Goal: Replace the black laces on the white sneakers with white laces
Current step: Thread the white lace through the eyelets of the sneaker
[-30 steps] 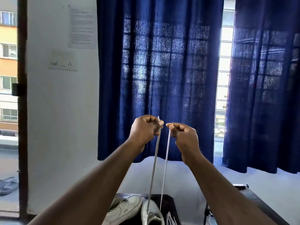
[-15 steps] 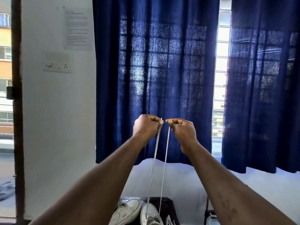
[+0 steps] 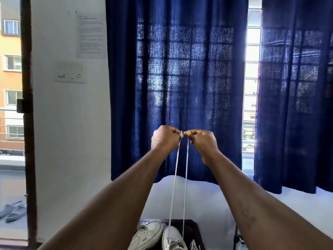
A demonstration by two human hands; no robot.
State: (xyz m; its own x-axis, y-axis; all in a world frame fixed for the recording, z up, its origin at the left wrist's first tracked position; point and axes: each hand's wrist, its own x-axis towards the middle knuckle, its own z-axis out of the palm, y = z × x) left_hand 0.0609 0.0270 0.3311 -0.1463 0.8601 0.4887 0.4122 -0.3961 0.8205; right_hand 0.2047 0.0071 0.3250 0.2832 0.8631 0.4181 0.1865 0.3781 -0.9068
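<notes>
White lace [image 3: 177, 177]; navy curtains [image 3: 176, 78]

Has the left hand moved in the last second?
Yes. Against the curtain, the left hand, pinching the lace, has shifted a little right and up, nearer the right hand.

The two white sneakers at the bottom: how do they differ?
The right sneaker has two white lace strands pulled taut up to the left hand and right hand; the left sneaker has none rising. The right sneaker points straight away; the left sneaker lies slanted, side showing. Both are white, on the dark table.
</notes>
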